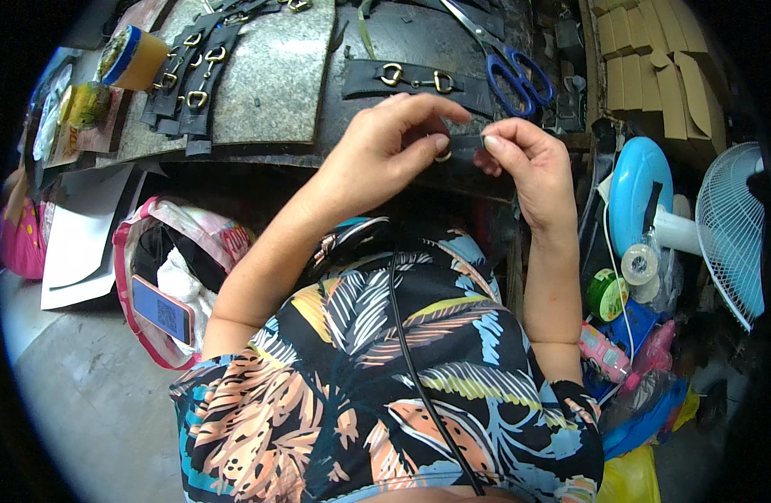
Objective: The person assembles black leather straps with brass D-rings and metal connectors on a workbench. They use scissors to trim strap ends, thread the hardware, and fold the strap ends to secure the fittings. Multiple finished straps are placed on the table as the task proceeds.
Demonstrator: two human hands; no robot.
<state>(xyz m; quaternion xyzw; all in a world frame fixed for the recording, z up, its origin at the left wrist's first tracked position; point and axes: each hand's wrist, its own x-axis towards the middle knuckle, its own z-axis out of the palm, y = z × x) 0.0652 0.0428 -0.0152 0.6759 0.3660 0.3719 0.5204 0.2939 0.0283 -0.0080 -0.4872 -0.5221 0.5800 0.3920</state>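
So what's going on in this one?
A person at a dark workbench holds a short black strap between both hands. The left hand pinches a small metal ring at one end, and the right hand grips the other end. On the bench behind lie a finished black strap with brass buckles, a stack of similar straps on a grey mat, and blue-handled scissors.

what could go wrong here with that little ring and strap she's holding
1. The small metal ring is pinched only by the left hand fingertips, off the bench edge; if that grip slips, it would likely drop out of sight.
2. The right hand holds just the end of the black strap, so it may twist.
3. The scissors lie close behind.
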